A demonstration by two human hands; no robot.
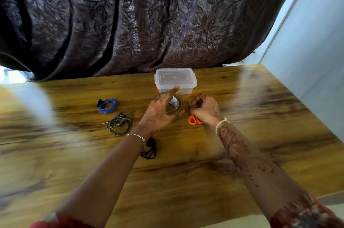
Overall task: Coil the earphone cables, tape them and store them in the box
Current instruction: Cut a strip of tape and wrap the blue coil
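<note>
Head view: the left hand (160, 110) wraps its fingers around a clear roll of sticky tape (172, 104), and the right hand (203, 109) sits curled beside it, fingertips pinched together on something small (the tape's end, I'd guess, though it's too fine to see). Orange-handled scissors (193, 119) lie under that wrist. Three coils wait on the wooden table (242, 134): blue earphone cable (108, 105), grey earphone cable (120, 123), black earphone cable (150, 150). The lidded translucent plastic box (176, 79) stands behind. The risk: thin tape folding onto itself if it's pulled slack.
</note>
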